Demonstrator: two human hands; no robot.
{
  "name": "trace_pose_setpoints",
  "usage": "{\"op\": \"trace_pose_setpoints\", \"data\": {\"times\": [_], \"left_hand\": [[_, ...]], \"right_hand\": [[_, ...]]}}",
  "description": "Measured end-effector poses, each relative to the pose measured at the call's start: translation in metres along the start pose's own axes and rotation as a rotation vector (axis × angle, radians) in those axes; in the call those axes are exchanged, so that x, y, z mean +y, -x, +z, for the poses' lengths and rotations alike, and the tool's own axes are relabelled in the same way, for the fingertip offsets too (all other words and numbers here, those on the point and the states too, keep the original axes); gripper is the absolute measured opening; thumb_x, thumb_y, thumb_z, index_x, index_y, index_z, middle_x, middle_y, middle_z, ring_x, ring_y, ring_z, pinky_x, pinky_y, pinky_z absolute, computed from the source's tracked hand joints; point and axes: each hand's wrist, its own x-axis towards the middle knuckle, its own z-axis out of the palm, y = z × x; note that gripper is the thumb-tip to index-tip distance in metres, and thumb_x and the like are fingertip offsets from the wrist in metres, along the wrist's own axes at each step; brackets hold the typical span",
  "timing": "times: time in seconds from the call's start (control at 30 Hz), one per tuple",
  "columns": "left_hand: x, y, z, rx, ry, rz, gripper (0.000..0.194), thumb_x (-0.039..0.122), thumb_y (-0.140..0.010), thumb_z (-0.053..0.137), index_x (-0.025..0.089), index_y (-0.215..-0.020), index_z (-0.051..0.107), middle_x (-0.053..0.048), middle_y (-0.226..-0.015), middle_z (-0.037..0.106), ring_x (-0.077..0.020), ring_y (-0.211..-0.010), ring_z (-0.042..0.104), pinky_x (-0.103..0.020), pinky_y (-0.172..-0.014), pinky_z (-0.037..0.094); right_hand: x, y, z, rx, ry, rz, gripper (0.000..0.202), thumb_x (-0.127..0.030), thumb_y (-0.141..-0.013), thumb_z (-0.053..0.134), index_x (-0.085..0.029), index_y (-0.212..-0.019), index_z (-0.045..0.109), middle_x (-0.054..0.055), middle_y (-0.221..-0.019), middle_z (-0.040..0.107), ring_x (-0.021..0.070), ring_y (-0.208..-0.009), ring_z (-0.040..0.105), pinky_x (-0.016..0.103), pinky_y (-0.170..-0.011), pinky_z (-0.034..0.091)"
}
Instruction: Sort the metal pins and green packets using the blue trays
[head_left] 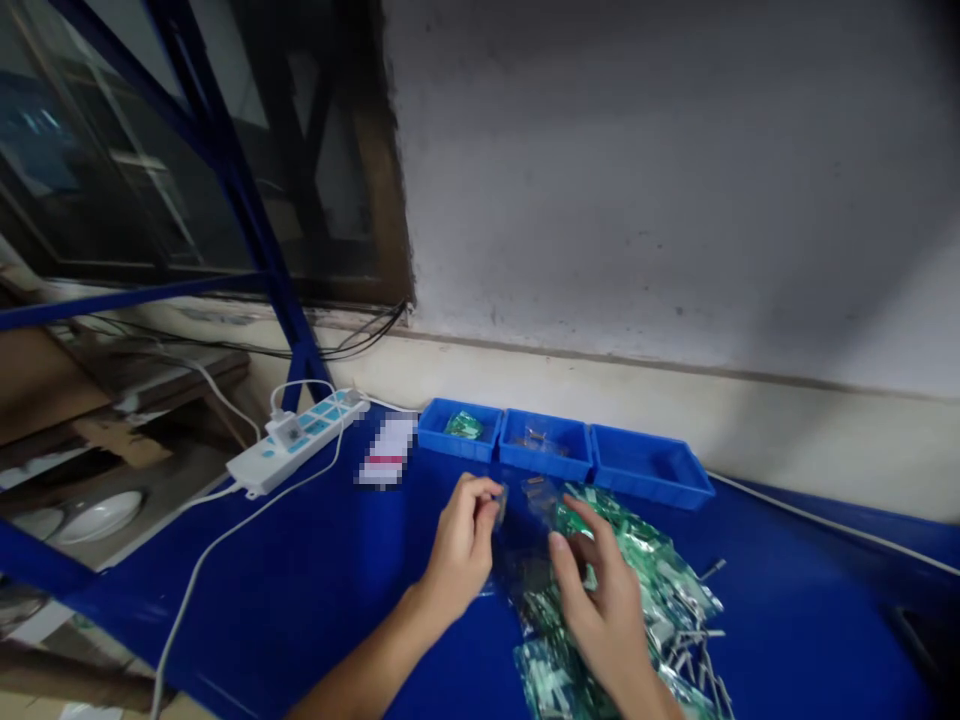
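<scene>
My left hand (466,532), its thumb and forefinger pinched, holds a small clear packet (502,503) upright over the blue table. To the right, my right hand (600,590) hovers with thumb and fingers apart, at the edge of a pile of green and clear packets (660,560). Another clear packet (538,495) lies between the two hands, near the right fingertips. Small metal pieces (694,655) are scattered at the pile's right side. Darker clear packets below are partly hidden by my right hand.
Along the wall stand three blue trays: the left one (459,448) holds green packets, the middle one (546,463) small pieces, the right one (649,487) nothing visible. A white power strip (300,440) with cables and a blurred-out flat item (388,450) lie at left.
</scene>
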Motion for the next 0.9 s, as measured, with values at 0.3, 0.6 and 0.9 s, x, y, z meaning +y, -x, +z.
{"op": "trace_pose_setpoints", "data": {"times": [0.3,0.6,0.9], "left_hand": [[0.018,0.015,0.003,-0.245,0.023,0.173,0.027,0.012,-0.091,0.038,0.02,-0.109,0.056,-0.006,-0.088,0.053,-0.0143,-0.08,0.054,-0.024,-0.07,0.044],[0.015,0.014,0.004,-0.281,0.036,0.157,0.021,0.018,-0.091,0.042,0.018,-0.106,0.056,-0.005,-0.083,0.056,-0.0154,-0.076,0.055,-0.027,-0.07,0.044],[0.016,0.013,0.014,-0.244,0.188,-0.253,0.031,0.04,-0.093,0.036,0.018,-0.11,0.052,-0.003,-0.086,0.053,-0.0138,-0.076,0.052,-0.026,-0.071,0.043]], "right_hand": [[-0.001,-0.007,0.003,-0.06,-0.323,0.204,0.039,-0.051,-0.084,0.05,-0.018,-0.065,0.057,0.001,-0.059,0.055,0.0141,-0.058,0.052,0.023,-0.056,0.042],[-0.007,-0.01,0.002,-0.159,-0.467,0.258,0.042,-0.053,-0.082,0.05,-0.018,-0.059,0.051,-0.001,-0.052,0.051,0.013,-0.05,0.048,0.023,-0.049,0.039],[0.004,-0.007,0.004,0.139,-0.291,0.047,0.027,-0.036,-0.078,0.062,-0.02,-0.097,0.05,0.0,-0.068,0.061,0.016,-0.064,0.06,0.025,-0.059,0.048]]}}
